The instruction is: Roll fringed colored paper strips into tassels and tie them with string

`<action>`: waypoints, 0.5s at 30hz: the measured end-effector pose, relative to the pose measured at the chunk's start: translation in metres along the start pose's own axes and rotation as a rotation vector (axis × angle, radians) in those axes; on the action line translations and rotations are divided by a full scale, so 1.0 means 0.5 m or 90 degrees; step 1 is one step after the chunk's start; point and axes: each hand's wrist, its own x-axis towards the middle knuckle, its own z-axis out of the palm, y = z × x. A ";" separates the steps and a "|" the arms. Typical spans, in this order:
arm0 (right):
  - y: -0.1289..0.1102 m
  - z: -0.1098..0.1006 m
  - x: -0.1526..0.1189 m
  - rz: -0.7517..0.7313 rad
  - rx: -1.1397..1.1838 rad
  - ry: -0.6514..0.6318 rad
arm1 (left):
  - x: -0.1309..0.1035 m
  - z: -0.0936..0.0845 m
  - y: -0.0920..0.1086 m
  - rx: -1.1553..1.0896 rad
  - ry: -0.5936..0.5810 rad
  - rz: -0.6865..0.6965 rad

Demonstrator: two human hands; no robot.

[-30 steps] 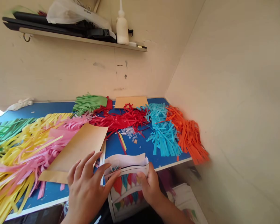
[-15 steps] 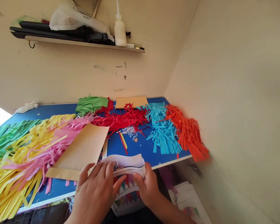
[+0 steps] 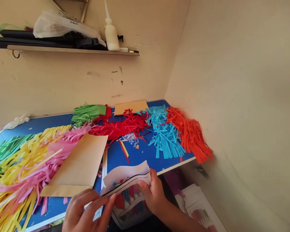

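Left hand (image 3: 73,209) and right hand (image 3: 156,195) are bare, as is the right forearm (image 3: 176,214); clothing (image 3: 157,225) at the lap looks black, details unclear.

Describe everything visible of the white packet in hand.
The white packet looks like thin paper or plastic. Its wavy back edge stands apart from the front; a dark line crosses the white band, with colourful tassel shapes below. Before the blue table, it slants down toward the left hand, which pinches one end; the right hand grips the other.
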 end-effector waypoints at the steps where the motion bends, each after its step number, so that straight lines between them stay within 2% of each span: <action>1: 0.004 0.002 0.001 -0.002 0.002 0.003 | -0.019 0.012 -0.007 -0.035 0.041 -0.088; 4: 0.018 0.009 0.002 -0.019 0.013 0.005 | -0.063 0.057 -0.018 -0.205 0.044 -0.332; 6: 0.030 0.013 0.003 -0.045 0.008 0.019 | -0.081 0.080 -0.023 -0.265 0.037 -0.427; 7: 0.037 0.013 0.004 -0.062 -0.005 0.029 | -0.087 0.089 -0.026 -0.272 0.038 -0.444; 9: 0.050 0.011 0.006 -0.095 -0.041 0.039 | -0.097 0.098 -0.035 -0.277 0.037 -0.417; 12: 0.067 0.004 0.009 -0.112 -0.075 0.030 | -0.113 0.104 -0.058 -0.274 0.035 -0.327; 15: 0.077 -0.007 0.015 -0.121 -0.065 0.012 | -0.130 0.109 -0.087 -0.287 -0.018 -0.315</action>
